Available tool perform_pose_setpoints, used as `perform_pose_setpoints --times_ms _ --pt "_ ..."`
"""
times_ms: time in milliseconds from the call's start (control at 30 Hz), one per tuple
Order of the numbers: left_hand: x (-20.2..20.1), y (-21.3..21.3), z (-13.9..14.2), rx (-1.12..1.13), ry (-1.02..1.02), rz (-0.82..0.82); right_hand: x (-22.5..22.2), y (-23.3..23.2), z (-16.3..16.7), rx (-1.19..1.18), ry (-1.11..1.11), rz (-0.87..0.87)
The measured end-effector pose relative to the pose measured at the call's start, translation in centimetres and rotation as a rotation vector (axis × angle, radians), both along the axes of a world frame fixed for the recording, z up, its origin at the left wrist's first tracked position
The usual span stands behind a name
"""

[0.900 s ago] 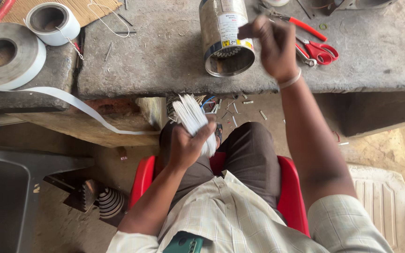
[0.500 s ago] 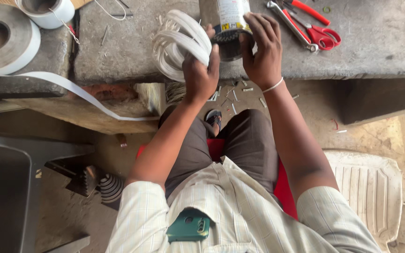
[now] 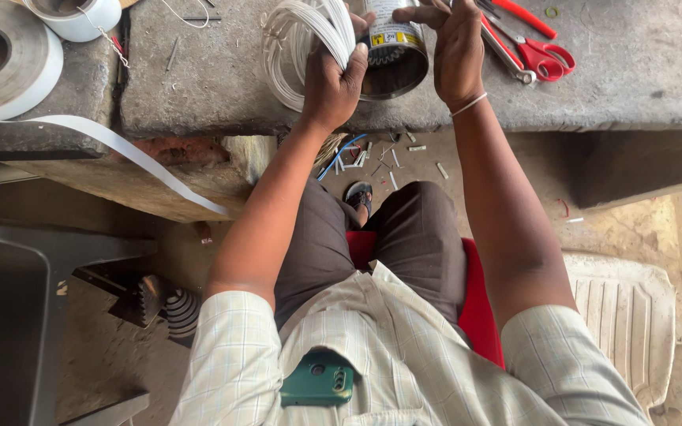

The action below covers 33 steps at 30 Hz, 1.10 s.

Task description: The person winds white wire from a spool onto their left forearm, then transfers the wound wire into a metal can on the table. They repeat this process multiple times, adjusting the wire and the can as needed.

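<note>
My left hand (image 3: 331, 83) grips a coil of white wire (image 3: 300, 43) and holds it upright against the side of a metal cylinder (image 3: 392, 51) that rests on the grey stone bench (image 3: 215, 79). On the cylinder's right side lies my right hand (image 3: 451, 47), its fingers wrapped over the top edge. The cylinder's open end faces me and shows a dark hollow. Its upper part is cut off by the frame's top edge.
Red-handled scissors and pliers (image 3: 526, 47) lie right of the cylinder. A large roll of white tape (image 3: 5, 67) with a loose strip (image 3: 128, 154) hangs off the bench's left end, a smaller roll (image 3: 80, 16) behind it. Wire scraps litter the floor (image 3: 388, 154). A white plastic chair (image 3: 625, 315) stands right.
My left hand has lifted the white wire coil from my lap up to the bench beside the cylinder. My right hand has stayed on the cylinder, drawing it nearer to the bench edge.
</note>
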State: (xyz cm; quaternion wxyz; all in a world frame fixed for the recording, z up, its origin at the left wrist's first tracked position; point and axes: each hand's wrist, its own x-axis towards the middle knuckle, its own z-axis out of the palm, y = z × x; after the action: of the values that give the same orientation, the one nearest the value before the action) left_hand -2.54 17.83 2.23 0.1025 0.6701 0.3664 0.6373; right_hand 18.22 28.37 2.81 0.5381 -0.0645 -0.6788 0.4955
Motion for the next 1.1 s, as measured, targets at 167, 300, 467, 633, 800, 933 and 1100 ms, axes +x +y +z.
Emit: perform_pose_setpoints --times_ms 167,300,467,633,800,933,1100 --pt "-1.0 2.6 -0.3 -0.106 -0.126 -0.251 0.2 0.5 0.3 -0.049 0.024 0.044" --pt "-3.2 4.6 0.5 -0.217 -0.099 -0.427 -0.2 1.1 0.9 -0.008 0.033 0.041" --pt "-4.9 6.7 2.2 -0.341 -0.031 -0.497 -0.4 1.4 1.6 -0.082 0.035 0.123" --pt "-5.0 7.0 2.7 -0.340 -0.061 -0.522 -0.5 1.5 1.5 -0.047 0.014 0.114" --pt "-5.0 6.4 2.2 -0.371 -0.032 -0.439 -0.4 1.8 0.9 -0.106 0.028 0.132" --pt "-5.1 6.2 2.2 -0.351 -0.041 -0.500 -0.5 2.0 0.6 -0.179 0.032 0.162" --pt "-5.1 6.0 2.5 -0.371 -0.083 -0.548 -0.6 2.0 0.7 -0.159 0.029 0.109"
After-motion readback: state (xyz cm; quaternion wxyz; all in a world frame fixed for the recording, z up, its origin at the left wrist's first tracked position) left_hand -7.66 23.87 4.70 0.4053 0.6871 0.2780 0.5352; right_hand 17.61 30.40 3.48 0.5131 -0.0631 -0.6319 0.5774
